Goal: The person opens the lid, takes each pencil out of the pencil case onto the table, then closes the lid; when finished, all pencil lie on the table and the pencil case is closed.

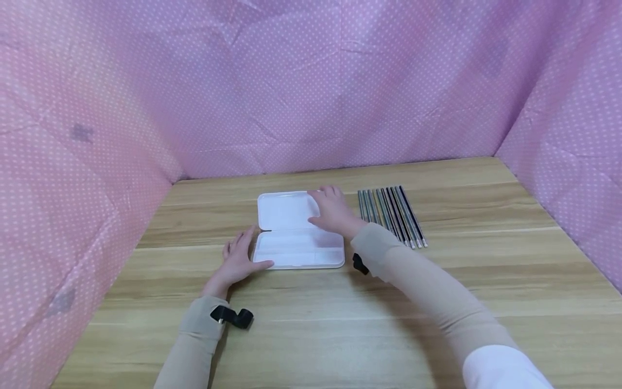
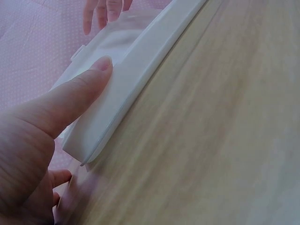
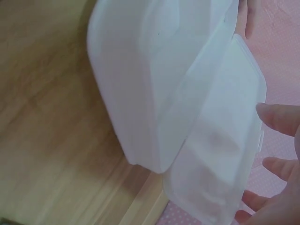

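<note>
A white plastic pencil case (image 1: 298, 256) lies open on the wooden table, its lid (image 1: 284, 210) folded back toward the far side. My left hand (image 1: 237, 262) is at the case's left end. Its straight thumb (image 2: 89, 86) touches the front corner, while the other fingers lie along the left side. My right hand (image 1: 335, 212) reaches over the right part of the lid with fingers spread apart. In the right wrist view its fingertips (image 3: 276, 117) are close to the lid's outer edge; whether they touch it I cannot tell. Inside, the case shows compartments and no pencils.
Several dark, striped pencils (image 1: 389, 208) lie side by side to the right of the case, partly behind my right wrist. A pink dotted cloth (image 1: 301, 97) hangs around the back and sides of the table (image 1: 311, 329).
</note>
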`<state>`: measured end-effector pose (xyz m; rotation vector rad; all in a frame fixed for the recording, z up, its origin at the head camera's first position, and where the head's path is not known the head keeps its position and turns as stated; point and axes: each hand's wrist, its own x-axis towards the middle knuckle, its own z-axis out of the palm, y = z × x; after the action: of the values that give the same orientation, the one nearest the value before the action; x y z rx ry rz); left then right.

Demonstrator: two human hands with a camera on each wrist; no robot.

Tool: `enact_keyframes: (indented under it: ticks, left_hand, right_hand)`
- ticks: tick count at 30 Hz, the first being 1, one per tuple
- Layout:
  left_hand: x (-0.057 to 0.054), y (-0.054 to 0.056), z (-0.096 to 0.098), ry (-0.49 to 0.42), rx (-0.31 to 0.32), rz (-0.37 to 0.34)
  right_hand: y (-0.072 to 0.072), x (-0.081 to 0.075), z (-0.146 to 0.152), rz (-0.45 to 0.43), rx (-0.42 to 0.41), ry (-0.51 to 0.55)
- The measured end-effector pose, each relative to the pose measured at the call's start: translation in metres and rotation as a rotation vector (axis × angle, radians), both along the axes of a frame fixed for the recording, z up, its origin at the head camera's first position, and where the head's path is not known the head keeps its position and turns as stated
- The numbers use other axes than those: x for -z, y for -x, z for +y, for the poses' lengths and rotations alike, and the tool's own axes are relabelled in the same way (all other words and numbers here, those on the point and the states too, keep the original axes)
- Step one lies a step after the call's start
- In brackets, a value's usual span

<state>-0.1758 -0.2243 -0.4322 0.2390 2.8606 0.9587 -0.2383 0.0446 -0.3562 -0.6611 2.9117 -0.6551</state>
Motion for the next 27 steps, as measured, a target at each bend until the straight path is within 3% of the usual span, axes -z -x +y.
enact_keyframes:
  ticks: [5,13,27]
  left_hand:
    - [0.0,0.0,0.001,-0.007,-0.001,-0.006]
    - [0.0,0.001,0.001,0.0,-0.034,0.015]
    - [0.001,0.002,0.001,-0.022,-0.037,-0.004]
  right_hand:
    - [0.001,0.0,-0.002,-0.028,0.016,-0.02]
    - [-0.001,-0.002,-0.002,0.031,-0.004,-0.039]
    - [-0.024,-0.004,0.005,0.157,-0.046,0.035]
